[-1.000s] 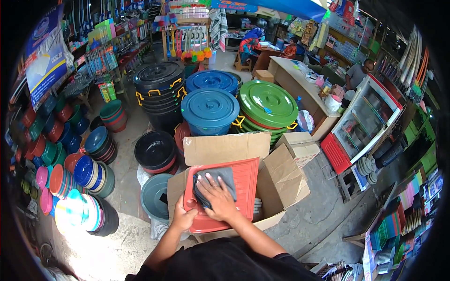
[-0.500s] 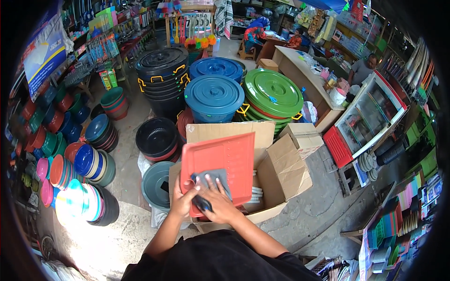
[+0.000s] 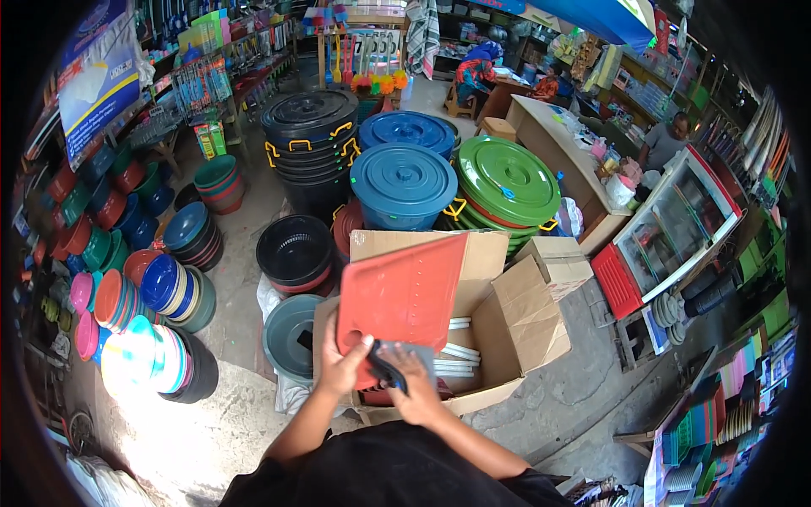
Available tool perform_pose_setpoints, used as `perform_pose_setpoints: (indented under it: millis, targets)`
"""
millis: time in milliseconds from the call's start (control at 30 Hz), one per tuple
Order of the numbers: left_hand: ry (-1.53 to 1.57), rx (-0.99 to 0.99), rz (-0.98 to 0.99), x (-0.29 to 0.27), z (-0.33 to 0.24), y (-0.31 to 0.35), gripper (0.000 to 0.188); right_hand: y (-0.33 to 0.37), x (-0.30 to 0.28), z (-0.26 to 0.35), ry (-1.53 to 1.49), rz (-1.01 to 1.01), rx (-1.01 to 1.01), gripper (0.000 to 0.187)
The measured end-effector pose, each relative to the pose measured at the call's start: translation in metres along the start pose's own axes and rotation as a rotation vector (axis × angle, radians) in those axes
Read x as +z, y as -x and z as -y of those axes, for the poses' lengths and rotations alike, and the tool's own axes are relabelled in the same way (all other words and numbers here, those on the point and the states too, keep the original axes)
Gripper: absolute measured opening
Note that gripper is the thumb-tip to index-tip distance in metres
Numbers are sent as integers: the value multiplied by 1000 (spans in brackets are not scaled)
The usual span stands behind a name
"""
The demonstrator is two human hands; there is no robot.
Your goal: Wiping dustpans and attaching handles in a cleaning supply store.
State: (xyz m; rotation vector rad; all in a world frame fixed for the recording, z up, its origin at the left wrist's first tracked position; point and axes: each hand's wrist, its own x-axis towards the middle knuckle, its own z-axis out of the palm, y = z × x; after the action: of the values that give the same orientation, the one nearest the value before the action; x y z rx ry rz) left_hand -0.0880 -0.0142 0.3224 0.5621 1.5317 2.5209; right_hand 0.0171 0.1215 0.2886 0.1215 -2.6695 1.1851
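A red plastic board (image 3: 401, 291) with a round hole near its lower left corner stands tilted in front of me, over an open cardboard box (image 3: 515, 317). My left hand (image 3: 340, 367) grips the board's lower left edge, thumb on its face. Against the board's lower part, my right hand (image 3: 412, 384) holds a flat grey piece with a black handle (image 3: 390, 372); its exact kind is unclear. The right fingers lie stretched over the grey piece and partly cover it. White rods (image 3: 459, 359) lie inside the box, partly hidden by the board.
Lidded blue tubs (image 3: 405, 182) and green tubs (image 3: 507, 182) stand beyond the box, beside black tubs (image 3: 311, 127). A grey basin (image 3: 291, 338) sits just left. Stacked basins (image 3: 173, 296) fill the left floor. A glass display case (image 3: 672, 224) stands right; people are near the counter (image 3: 549, 139).
My right hand and the black-handled piece have shifted right and down across the board. The board has tilted, and more white rods show in the box. The view has shifted slightly.
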Motion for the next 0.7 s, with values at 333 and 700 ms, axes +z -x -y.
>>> perform_pose_setpoints:
  millis: [333, 700]
  targets:
    - [-129, -12, 93, 7, 37, 18, 68, -45, -27, 49, -1645, -251, 647, 38]
    - [-644, 247, 149, -6, 49, 38, 54, -79, -114, -10, -1865, -551, 630, 37]
